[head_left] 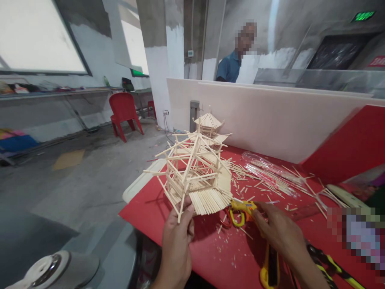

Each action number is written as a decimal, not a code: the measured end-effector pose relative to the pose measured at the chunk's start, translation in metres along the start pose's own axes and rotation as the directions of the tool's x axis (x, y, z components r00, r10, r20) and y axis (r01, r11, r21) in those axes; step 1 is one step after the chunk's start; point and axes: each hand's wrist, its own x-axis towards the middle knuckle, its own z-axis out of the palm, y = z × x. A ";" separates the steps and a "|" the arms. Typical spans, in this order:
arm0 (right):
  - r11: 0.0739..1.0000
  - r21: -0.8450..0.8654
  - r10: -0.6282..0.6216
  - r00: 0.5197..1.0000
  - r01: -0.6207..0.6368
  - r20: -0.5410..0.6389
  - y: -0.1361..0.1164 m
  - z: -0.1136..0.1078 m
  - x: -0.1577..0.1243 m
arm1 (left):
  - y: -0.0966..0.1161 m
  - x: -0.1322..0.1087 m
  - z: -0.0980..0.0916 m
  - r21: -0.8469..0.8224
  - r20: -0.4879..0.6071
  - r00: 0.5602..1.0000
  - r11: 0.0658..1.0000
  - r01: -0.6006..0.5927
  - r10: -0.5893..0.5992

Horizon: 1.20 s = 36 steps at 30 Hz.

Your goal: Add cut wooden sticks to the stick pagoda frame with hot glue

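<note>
Stick pavilion (208, 200) rises above left hand (178, 233) (pinching it); right hand (281, 225) grips glue gun (243, 206).

Beyond the left edge of the tabletop (207, 249), a red chair (122, 105) is placed on grey floor (99, 164); walls (100, 52) are partly painted white.

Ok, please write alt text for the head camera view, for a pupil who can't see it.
A left hand grips the near edge of an openwork, pagoda-like model of pale wooden sticks, while the right hand holds a yellow-and-orange glue gun beside it. Behind rises a second pale stick pagoda, and loose sticks litter the red tabletop.
</note>
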 end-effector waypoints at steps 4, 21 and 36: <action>1.000 0.006 -0.005 1.000 0.005 0.000 -0.002 0.000 -0.002 | 0.001 -0.001 -0.002 0.001 0.009 1.000 1.000 -0.004 0.004; 0.999 -0.029 -0.020 0.999 0.018 -0.049 -0.007 -0.008 -0.013 | 0.001 -0.009 -0.016 0.032 0.115 0.993 0.999 -0.011 0.007; 0.992 0.121 -0.013 0.967 0.045 -0.256 0.002 -0.020 -0.040 | -0.038 -0.019 -0.017 0.246 0.164 0.986 0.969 0.001 -0.042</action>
